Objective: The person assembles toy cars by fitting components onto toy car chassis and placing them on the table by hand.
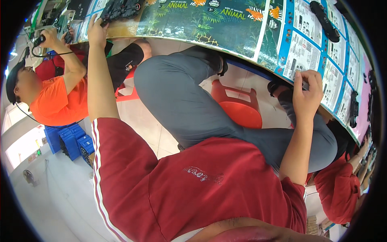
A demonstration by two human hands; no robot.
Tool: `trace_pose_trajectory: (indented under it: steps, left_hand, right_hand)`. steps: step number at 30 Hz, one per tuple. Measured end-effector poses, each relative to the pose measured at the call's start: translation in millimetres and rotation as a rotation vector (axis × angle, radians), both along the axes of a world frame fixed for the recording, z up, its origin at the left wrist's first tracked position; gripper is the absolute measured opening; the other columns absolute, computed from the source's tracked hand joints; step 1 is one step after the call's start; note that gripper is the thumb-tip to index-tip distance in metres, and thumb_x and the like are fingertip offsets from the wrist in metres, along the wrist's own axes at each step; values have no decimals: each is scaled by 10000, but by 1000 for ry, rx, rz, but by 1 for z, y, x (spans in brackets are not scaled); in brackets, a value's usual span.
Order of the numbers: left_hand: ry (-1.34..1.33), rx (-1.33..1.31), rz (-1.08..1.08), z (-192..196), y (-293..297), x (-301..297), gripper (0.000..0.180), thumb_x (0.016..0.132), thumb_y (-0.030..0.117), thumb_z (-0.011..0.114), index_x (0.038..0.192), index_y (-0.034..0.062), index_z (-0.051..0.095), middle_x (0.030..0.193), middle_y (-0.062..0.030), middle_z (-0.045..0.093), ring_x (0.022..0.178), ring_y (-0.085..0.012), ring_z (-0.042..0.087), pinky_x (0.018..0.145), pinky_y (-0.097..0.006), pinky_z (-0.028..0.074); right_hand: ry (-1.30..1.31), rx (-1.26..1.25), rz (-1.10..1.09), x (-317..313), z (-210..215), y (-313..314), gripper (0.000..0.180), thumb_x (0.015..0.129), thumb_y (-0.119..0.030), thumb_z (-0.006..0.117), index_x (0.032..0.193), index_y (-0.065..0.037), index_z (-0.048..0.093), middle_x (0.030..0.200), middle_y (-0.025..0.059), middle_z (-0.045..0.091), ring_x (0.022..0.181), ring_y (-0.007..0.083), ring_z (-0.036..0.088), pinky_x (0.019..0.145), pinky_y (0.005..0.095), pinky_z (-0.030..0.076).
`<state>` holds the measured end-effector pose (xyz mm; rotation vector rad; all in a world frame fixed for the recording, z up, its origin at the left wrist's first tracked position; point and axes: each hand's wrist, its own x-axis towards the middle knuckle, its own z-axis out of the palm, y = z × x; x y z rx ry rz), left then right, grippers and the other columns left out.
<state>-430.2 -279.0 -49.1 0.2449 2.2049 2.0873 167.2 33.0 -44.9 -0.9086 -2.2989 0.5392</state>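
My left hand (97,33) is at the table's near edge on the left, its fingers closed round a small black plastic part (105,23). Right beside it lies a cluster of black plastic parts (123,9), possibly toy vehicle pieces. Farther right, my right hand (307,94) rests over the table's front edge with curled fingers. A small dark piece (305,85) shows between thumb and fingers, mostly hidden by them. Under the hands, the table (238,38) is covered with printed sheets in green, blue and white.
A long black part (325,22) lies at the far right, with another black part (354,109) nearer the right end. On the left a person in orange (60,101) handles a black item. Red stools (238,107) and blue crates (70,141) stand on the floor. Another person in red (336,191) sits at right.
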Motion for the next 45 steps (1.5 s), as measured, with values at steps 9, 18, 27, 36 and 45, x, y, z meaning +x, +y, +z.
trace_pose_trajectory:
  steps: [9,18,27,36,45]
  left_hand:
    - [756,-634,-41,-26,-14,24,570,953,294,704,1412,-16,570,1463,-255,516,1268,-388,581,1035,-398,488]
    - [846,-769,55,-32,-9,22,627,868,302,820,1324,-57,582,1318,-264,496,1225,-350,626,960,-358,579]
    - [692,-798,24,-30,-18,2,756,830,286,869,1380,-107,531,1287,-243,500,1054,-282,719,919,-343,594]
    - [684,-476,136,-43,-17,10,668,803,231,887,1308,-84,583,1264,-231,511,1007,-260,718,914,-339,588]
    - [559,-515,66,-31,-7,20,566,850,151,815,1287,-75,536,1125,-204,597,956,-238,704,861,-317,581]
  right_hand:
    - [27,-11,12,0,0,-2,116,898,-85,741,879,2,667,930,126,639,857,309,633,773,379,505]
    - [4,-5,-2,3,0,-2,116,900,-93,742,894,-1,672,940,128,639,863,311,635,778,380,506]
    - [-3,2,4,2,-3,-1,129,903,-114,745,904,-7,673,949,130,639,866,318,634,782,388,506]
    - [10,13,28,0,-2,-2,130,898,-116,748,906,-11,671,949,129,635,873,324,628,783,393,500]
    - [-13,42,10,2,-2,-1,134,894,-105,749,903,-5,660,945,127,633,875,320,624,786,394,495]
